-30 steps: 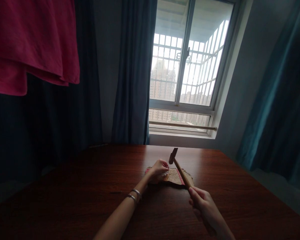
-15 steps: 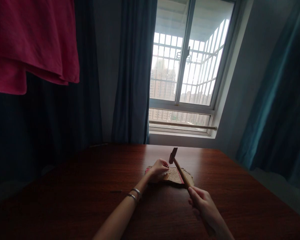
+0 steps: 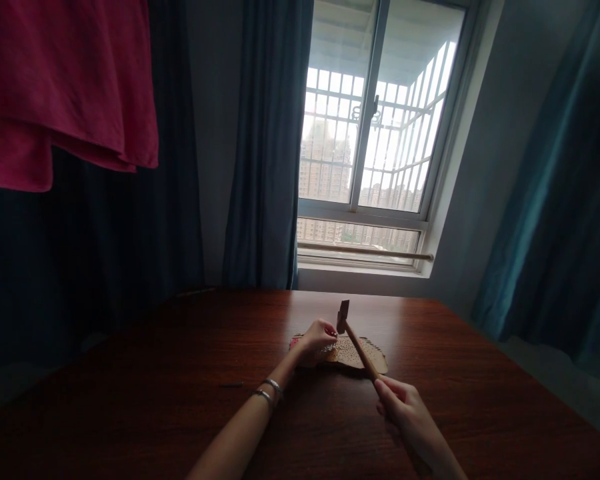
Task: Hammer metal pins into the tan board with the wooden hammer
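My right hand (image 3: 403, 403) is wrapped round the wooden handle of a hammer (image 3: 363, 353). The dark hammer head (image 3: 343, 317) is raised just right of my left fingertips. My left hand (image 3: 321, 335) is closed in a pinch above the left part of a piece of cardboard (image 3: 353, 351); what its fingers hold is too small to make out. Many small holes or dots cover the cardboard, which has ragged edges and a pink-red patch at its left end. Two silvery bangles (image 3: 269, 392) circle my left wrist.
A thin dark nail-like piece (image 3: 231, 385) lies on the brown wooden table (image 3: 155, 413), left of my left forearm. Behind the table are a barred window (image 3: 365, 133) and blue curtains (image 3: 267, 147). A pink cloth (image 3: 70, 87) hangs at upper left.
The hammer head has shifted slightly left and down, nearer my left fingertips. My left hand keeps its pinch in about the same place.
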Demonstrator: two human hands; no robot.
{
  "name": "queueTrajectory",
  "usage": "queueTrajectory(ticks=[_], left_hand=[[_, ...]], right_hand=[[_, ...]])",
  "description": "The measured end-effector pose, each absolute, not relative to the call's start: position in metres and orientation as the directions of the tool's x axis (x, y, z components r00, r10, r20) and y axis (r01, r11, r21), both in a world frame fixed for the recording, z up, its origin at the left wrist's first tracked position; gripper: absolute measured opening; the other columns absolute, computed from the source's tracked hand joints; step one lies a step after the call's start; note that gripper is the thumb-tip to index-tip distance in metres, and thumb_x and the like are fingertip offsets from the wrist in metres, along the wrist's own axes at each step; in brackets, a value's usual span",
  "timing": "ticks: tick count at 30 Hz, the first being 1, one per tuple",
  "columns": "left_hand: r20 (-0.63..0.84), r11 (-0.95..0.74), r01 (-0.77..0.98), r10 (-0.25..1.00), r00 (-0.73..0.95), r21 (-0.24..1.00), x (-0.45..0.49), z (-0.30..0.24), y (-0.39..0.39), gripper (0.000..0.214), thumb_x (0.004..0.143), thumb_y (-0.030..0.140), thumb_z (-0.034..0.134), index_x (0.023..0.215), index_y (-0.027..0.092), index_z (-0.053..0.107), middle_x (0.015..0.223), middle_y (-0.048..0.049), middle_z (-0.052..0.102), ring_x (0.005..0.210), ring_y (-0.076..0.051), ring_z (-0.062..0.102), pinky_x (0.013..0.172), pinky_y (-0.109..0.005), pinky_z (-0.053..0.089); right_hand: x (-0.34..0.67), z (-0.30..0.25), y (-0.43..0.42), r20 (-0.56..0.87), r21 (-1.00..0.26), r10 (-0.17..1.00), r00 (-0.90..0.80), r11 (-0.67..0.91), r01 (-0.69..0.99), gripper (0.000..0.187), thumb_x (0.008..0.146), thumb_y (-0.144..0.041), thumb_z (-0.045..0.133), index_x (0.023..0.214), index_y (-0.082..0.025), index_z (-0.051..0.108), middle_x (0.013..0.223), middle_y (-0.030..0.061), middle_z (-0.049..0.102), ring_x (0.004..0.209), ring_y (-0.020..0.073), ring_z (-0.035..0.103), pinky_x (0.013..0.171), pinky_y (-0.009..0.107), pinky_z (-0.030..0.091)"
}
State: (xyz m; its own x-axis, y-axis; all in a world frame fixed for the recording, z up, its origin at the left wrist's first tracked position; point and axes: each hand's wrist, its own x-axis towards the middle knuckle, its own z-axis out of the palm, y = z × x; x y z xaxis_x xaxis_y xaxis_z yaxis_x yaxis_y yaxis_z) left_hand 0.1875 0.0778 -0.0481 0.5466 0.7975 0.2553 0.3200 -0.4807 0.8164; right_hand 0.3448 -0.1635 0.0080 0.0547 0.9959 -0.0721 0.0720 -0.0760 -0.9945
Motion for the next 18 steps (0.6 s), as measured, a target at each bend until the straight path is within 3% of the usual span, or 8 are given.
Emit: queueTrajectory(ticks=[9, 18], left_hand=[[0.248, -0.478, 0.337, 0.803, 0.541, 0.811, 0.1894, -0.0493, 0.0790, 0.022, 0.059, 0.022, 0.062, 0.074, 0.008, 0.070, 0.066, -0.0048, 0.065, 0.059, -0.013, 0.054, 0.051, -0.020, 0.034], [0.245, -0.472, 0.335, 0.805, 0.540, 0.815, 0.1882, -0.0462, 0.0763, 0.022, 0.059, 0.022, 0.062, 0.074, 0.007, 0.070, 0.066, -0.0050, 0.065, 0.059, -0.013, 0.054, 0.050, -0.019, 0.033]], right_hand=[[0.3406, 0.0105, -0.1667, -0.085, -0.994, 0.994, 0.075, -0.089, 0.055, 0.043, 0.072, -0.060, 0.051, 0.077, -0.018, 0.049, 0.051, -0.0075, 0.040, 0.032, 0.0023, 0.029, 0.029, 0.015, 0.020], [0.3389, 0.0062, -0.1680, -0.067, -0.994, 0.993, 0.093, -0.074, 0.074, 0.041, 0.078, -0.055, 0.047, 0.089, -0.016, 0.052, 0.051, -0.0073, 0.039, 0.034, 0.0028, 0.029, 0.030, 0.015, 0.020]])
